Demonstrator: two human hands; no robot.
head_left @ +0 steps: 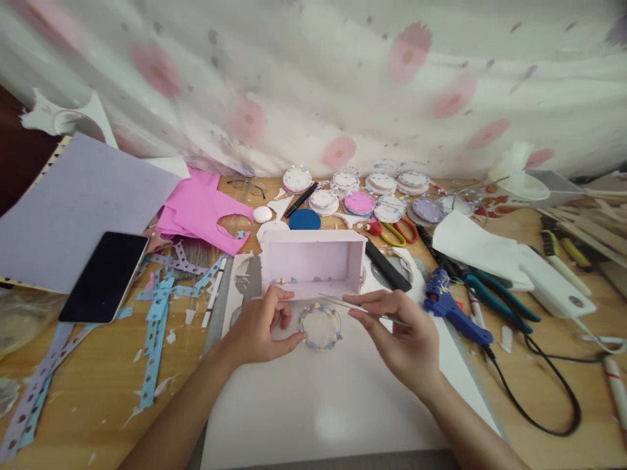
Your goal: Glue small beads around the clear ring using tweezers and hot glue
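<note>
My right hand [404, 333] pinches a pair of metal tweezers [353, 304], their tips pointing left above a round beaded-looking ring [302, 324]. Small pale blue, yellow and grey bits run along the ring, which lies on a white board [313, 398]. My left hand [264, 326] has its thumb at the ring's left edge and its index finger by the front edge of a pale lilac open box [313, 261]. Its thumb and index finger are spread, with the other fingers curled. A few small bits lie along the inside of the box's front edge.
Several decorated discs [360, 202] stand at the back. At right lie a blue glue gun [455, 310], pliers [499, 300] and a cable. A phone [105, 277], pink sheet [196, 215], lilac sheet [93, 196] and punched blue strips [157, 333] lie at left.
</note>
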